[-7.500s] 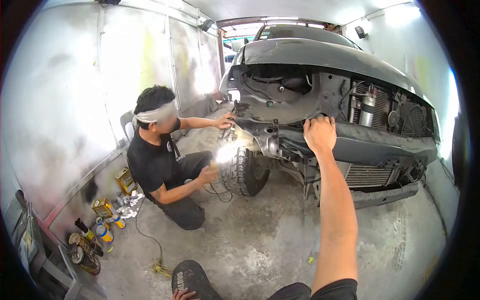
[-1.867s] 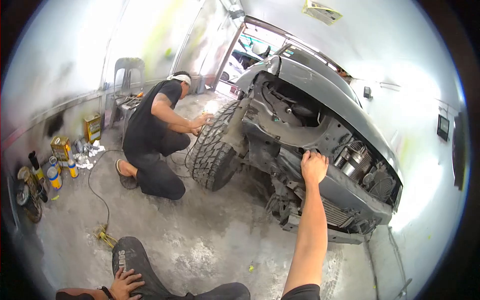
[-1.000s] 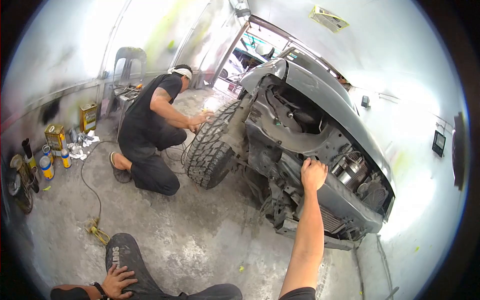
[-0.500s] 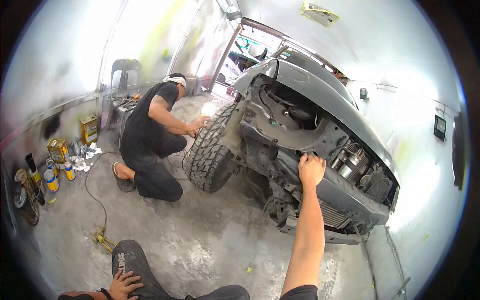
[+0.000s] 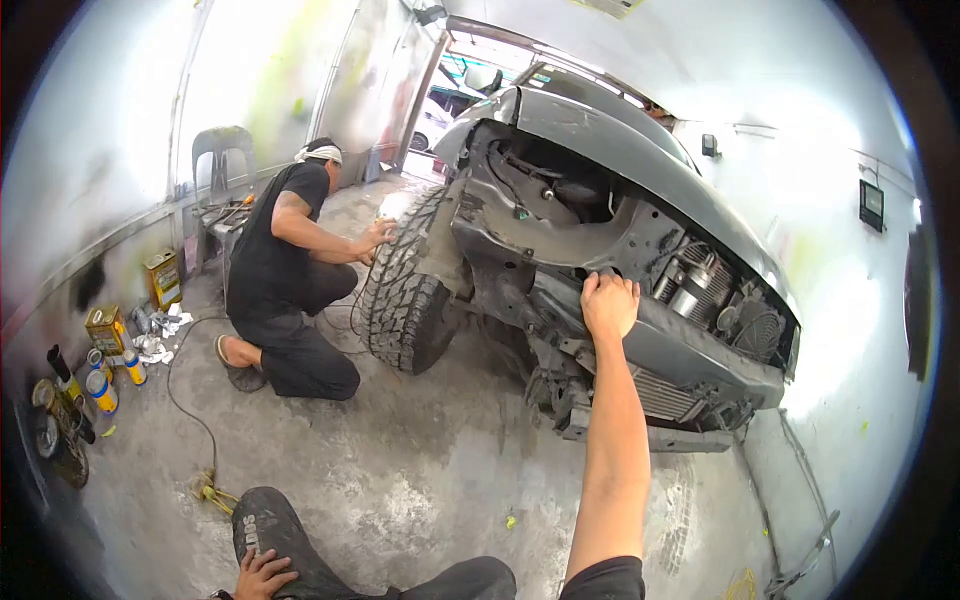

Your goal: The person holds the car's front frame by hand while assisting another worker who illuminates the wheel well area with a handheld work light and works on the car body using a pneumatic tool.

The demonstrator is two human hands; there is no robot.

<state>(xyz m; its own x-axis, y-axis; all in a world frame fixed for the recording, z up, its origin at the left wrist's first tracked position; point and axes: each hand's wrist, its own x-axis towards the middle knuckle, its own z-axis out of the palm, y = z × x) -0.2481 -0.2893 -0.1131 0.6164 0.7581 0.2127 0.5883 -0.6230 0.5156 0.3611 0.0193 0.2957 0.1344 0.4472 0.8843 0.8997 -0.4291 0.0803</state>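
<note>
My right hand (image 5: 610, 303) is at the end of an outstretched arm, its fingers curled over the top edge of the grey front crossbeam (image 5: 690, 350) of a car. The car's front is stripped, with a cylindrical metal part (image 5: 692, 290) and a finned radiator (image 5: 655, 393) exposed near that hand. My left hand (image 5: 264, 576) rests on my dark trouser leg (image 5: 285, 540), fingers spread and holding nothing. Its wrist is partly cut off by the lower edge of the view.
A co-worker (image 5: 290, 260) crouches at the left by the knobbly front tyre (image 5: 400, 300), hands against it. A chair (image 5: 222, 170), tins (image 5: 106, 332) and cans (image 5: 101, 390) stand along the left wall. A cable (image 5: 195, 420) crosses the floor. A lamp (image 5: 871, 205) hangs on the right wall.
The view has tilted down slightly, so the car and co-worker appear higher and further left. My right hand stays on the crossbeam and my left on my leg.
</note>
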